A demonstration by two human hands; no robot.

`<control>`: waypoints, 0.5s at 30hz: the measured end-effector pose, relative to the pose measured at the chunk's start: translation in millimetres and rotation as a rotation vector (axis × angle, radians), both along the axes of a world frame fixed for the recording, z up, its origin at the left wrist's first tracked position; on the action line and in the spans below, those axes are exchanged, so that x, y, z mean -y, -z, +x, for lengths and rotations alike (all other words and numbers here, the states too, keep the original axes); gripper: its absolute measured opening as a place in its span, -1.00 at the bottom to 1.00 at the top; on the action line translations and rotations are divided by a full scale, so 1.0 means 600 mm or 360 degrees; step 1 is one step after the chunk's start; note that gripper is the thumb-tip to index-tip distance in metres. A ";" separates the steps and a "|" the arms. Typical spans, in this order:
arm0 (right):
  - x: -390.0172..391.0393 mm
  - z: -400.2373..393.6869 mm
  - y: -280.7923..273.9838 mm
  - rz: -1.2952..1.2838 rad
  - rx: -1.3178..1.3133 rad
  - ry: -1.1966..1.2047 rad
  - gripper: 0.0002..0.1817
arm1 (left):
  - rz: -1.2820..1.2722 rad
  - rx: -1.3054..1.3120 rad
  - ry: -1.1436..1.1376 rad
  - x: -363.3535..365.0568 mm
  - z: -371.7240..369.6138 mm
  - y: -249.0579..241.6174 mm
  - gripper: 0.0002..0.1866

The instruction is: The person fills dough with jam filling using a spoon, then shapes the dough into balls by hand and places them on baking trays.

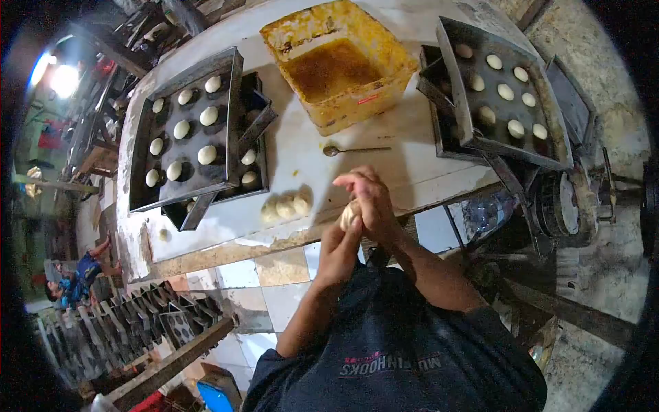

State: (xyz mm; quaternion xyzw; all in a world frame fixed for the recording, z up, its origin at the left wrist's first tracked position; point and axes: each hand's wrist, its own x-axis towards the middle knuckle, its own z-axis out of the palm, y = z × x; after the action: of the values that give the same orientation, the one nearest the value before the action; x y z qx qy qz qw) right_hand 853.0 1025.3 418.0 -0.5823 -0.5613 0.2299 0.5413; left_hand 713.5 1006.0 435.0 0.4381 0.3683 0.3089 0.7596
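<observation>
In front of my chest, just over the table's near edge, my left hand [336, 250] is closed round a pale dough ball [351, 214], thumb against it. My right hand [371, 204] presses the same ball from the other side, its index finger sticking out to the left; its other fingers are partly hidden. On the table to the left of my hands, several dough pieces [285, 205] lie touching in a short row. A spoon [357, 150] with a dark bowl rests beyond my hands.
A yellow plastic tub [329, 117] with brownish liquid stands at the back. Stacked metal trays with dough balls sit at left [225, 154] and right [473, 134]. A large clear bottle [484, 214] is below the table's right side. Another person [79, 278] is far left.
</observation>
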 end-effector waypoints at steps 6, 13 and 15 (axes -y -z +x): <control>-0.146 0.096 0.122 -0.0657 0.0866 -0.0089 -0.69 | -0.0452 0.0507 -0.0464 -0.081 -0.038 -0.009 -0.65; -0.163 0.172 0.150 -0.0968 0.0934 -0.0540 -0.63 | -0.0096 0.0450 -0.0502 -0.209 -0.071 0.017 -0.45; -0.160 0.167 0.046 -0.0526 0.0938 -0.0419 -0.67 | 0.0051 0.0197 -0.0544 -0.236 -0.085 0.045 -0.47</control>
State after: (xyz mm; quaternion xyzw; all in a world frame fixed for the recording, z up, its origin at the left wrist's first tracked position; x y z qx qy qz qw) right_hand 953.1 1121.2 390.6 -0.6260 -0.7187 0.2074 0.2206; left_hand 662.7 1147.6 408.2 0.3613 0.3850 0.4657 0.7102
